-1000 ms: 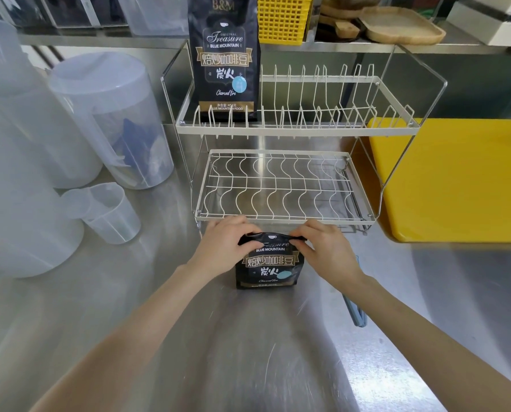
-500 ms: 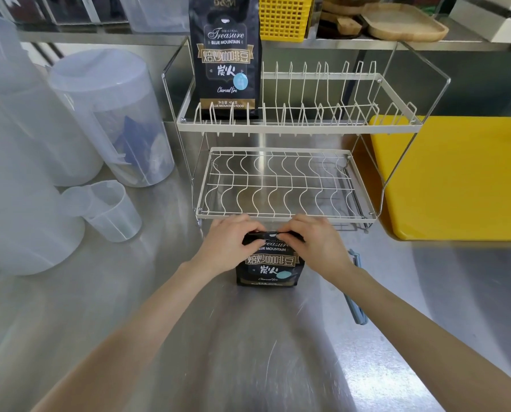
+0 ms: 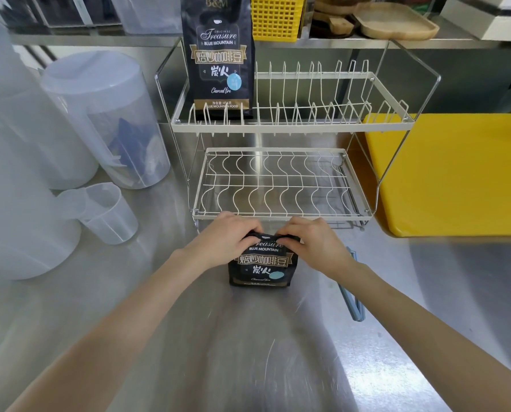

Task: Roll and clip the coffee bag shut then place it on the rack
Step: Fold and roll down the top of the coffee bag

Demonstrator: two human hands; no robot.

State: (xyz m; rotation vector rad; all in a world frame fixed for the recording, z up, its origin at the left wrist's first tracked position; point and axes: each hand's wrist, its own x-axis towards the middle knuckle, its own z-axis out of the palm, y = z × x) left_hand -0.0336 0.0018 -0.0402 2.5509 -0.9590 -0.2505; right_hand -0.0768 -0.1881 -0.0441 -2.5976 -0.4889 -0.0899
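A stainless steel counter [image 3: 248, 352] fills the view. A yellow board [image 3: 456, 173] lies flat at its right edge, and large translucent plastic containers [image 3: 25, 173] crowd the left edge, a lidded pitcher [image 3: 105, 120] among them. A two-tier white wire rack [image 3: 278, 126] stands toward the back of the counter at its middle — its lower shelf bare, its upper shelf carrying a tall dark coffee bag [image 3: 218, 60] upright at the left end. A small clear measuring cup [image 3: 105, 212] sits near the left containers, on the near side of the pitcher.

Just in front of the rack's lower shelf, a second coffee bag [image 3: 263, 266] stands upright on the counter, much shorter, its top folded down. The left hand [image 3: 227, 239] and right hand [image 3: 313, 242] both curl over that folded top from either side, fingers pinching the roll — thumbs on the near face. A pale blue clip [image 3: 353, 295] lies flat on the counter just right of the bag, partly under the right wrist.
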